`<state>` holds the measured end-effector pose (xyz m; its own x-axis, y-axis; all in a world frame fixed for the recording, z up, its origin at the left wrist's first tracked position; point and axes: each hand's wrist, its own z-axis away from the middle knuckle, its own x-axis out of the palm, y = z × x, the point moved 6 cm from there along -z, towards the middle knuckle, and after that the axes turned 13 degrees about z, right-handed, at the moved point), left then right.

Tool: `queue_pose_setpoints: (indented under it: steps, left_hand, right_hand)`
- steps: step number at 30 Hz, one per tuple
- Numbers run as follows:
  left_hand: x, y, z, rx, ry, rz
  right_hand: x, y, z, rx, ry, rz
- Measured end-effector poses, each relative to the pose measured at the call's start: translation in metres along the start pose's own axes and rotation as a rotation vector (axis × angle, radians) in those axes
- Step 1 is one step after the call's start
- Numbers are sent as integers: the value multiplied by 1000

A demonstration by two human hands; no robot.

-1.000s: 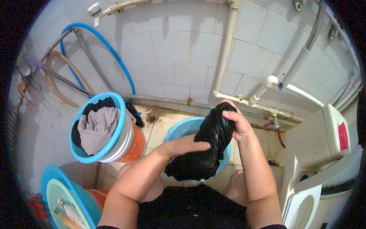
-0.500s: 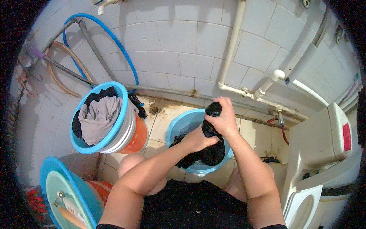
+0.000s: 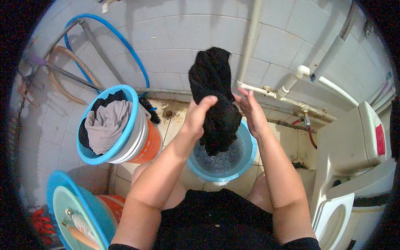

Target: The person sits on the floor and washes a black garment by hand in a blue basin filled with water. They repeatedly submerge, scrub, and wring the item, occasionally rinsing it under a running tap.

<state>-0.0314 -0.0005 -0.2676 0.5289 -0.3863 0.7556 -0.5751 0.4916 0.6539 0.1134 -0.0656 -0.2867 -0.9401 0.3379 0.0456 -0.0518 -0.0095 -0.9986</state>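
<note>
A wet black garment [image 3: 211, 79] hangs lifted and bunched above a light-blue basin [image 3: 251, 156]. My left hand [image 3: 198, 118] grips its left side, the thumb lying over the front. At the garment's right edge is my right hand [image 3: 253, 111], fingers stretched out and spread, its fingertips close to the cloth; whether they touch it I cannot tell. Cloudy, bubbly water [image 3: 218, 163] shows in the basin between my knees. The garment's lower end covers part of the basin's far rim.
To the left stands a white-and-orange bucket [image 3: 148, 143] with a blue rim, holding grey and black clothes [image 3: 109, 125]. Nearer are stacked blue and green basins [image 3: 62, 196] with a bottle and a wooden-handled item. A toilet [image 3: 346, 158] is at right; pipes [image 3: 250, 46] line the tiled wall.
The black garment, twisted tightly between both hands over the basin, is now raised and loosened. My right hand has come off its grip with fingers spread; my left keeps hold.
</note>
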Motion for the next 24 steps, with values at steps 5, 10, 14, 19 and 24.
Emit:
queue_pose_setpoints:
  steps: [5, 10, 14, 19, 24]
  left_hand:
    - [29, 28, 4, -61, -28, 353]
    - [41, 35, 2, -14, 41, 630]
    - [42, 34, 9, 121, 33, 494]
    - [17, 32, 6, 537, 219, 147]
    - [26, 24, 25, 690, 184, -691]
  right_hand:
    - [2, 61, 29, 431, 156, -298]
    - [56, 72, 52, 524, -170, -699]
    - [73, 7, 49, 315, -220, -959]
    - [46, -29, 45, 131, -131, -1023]
    - [47, -43, 61, 168, -358, -950]
